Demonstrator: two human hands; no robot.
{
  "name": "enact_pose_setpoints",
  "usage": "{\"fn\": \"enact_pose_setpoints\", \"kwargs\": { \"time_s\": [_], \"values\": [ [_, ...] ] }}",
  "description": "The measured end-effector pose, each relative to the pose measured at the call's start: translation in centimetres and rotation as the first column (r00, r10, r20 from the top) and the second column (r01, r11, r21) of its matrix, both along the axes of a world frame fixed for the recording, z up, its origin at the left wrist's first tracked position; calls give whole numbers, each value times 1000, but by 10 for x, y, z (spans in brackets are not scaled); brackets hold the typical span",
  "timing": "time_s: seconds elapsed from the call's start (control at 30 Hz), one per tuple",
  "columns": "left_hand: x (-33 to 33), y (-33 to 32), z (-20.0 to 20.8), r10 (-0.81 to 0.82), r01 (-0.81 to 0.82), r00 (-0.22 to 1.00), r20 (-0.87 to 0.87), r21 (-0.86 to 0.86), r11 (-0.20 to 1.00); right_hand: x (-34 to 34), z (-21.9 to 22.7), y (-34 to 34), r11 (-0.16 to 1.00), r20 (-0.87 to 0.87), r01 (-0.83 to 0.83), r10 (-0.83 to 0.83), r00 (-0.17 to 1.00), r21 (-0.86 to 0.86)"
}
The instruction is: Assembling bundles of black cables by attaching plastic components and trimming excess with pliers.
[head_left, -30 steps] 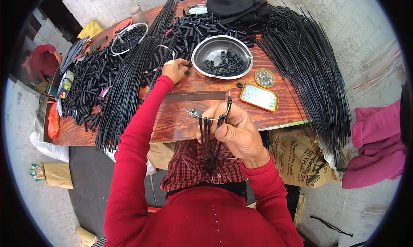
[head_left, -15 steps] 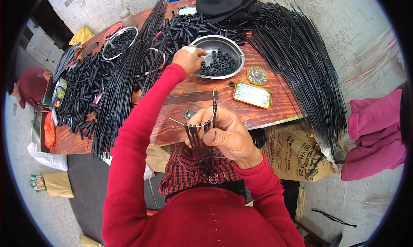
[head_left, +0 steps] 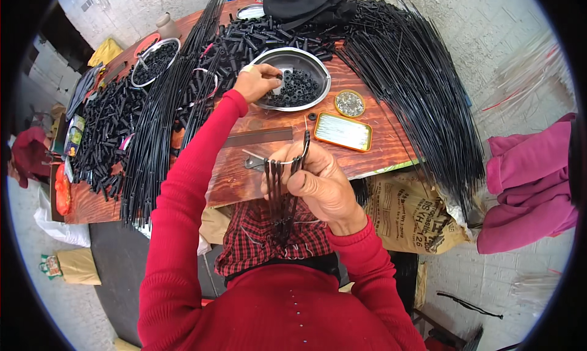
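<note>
My left hand [head_left: 257, 83] reaches over the left rim of a metal bowl [head_left: 326, 76], thumb and fingers pinched together. Black pieces lie right behind its fingertips, so whatever they hold cannot be made out. The bowl contains many small black rings [head_left: 299, 88]. Above my lap, my right hand [head_left: 324, 186] is closed on a thin curved metal wire [head_left: 252, 153]. Several black strands [head_left: 280, 198] hang from that wire by their looped ends. More black loops sit at its upturned right end. A small metal tool [head_left: 254, 163] lies on the table behind the wire.
On the wooden table [head_left: 376, 122] stand a tin of pale needle-like pins [head_left: 342, 131] and a round tin of small metal bits [head_left: 350, 103]. A flat brown bar [head_left: 260, 136] lies nearer me. Long black rods [head_left: 422, 88] and heaps of black tubes [head_left: 110, 131] flank the bowl.
My left hand has stayed at the bowl's left side, its fingers now closer together in a pinch. The whole view has shifted slightly. My right hand still grips the wire.
</note>
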State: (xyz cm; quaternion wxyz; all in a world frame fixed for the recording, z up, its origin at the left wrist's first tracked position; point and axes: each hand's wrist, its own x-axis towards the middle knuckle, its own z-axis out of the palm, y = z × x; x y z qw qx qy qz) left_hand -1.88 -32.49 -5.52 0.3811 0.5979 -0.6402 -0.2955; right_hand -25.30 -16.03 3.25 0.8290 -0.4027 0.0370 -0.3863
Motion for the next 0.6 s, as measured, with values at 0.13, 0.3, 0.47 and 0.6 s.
{"fn": "enact_pose_setpoints", "kwargs": {
  "time_s": [0.13, 0.3, 0.47, 0.6],
  "values": [
    [-3, 48, 36, -30, 208, 762, -647, 200, 958, 0, 4, 0, 1000, -64, 19, -18, 998, 16],
    [3, 101, 60, -92, 309, 551, -830, 101, 946, 10, 3, 7, 999, -69, 34, -34, 997, -3],
    [2, 146, 87, -131, 293, 470, -873, 15, 956, 21, 7, 16, 999, -91, 1, -5, 996, -46],
    [6, 171, 96, -165, 326, 371, -914, -38, 944, 29, 12, 24, 999, -90, -19, 15, 996, -34]
  ]
}}
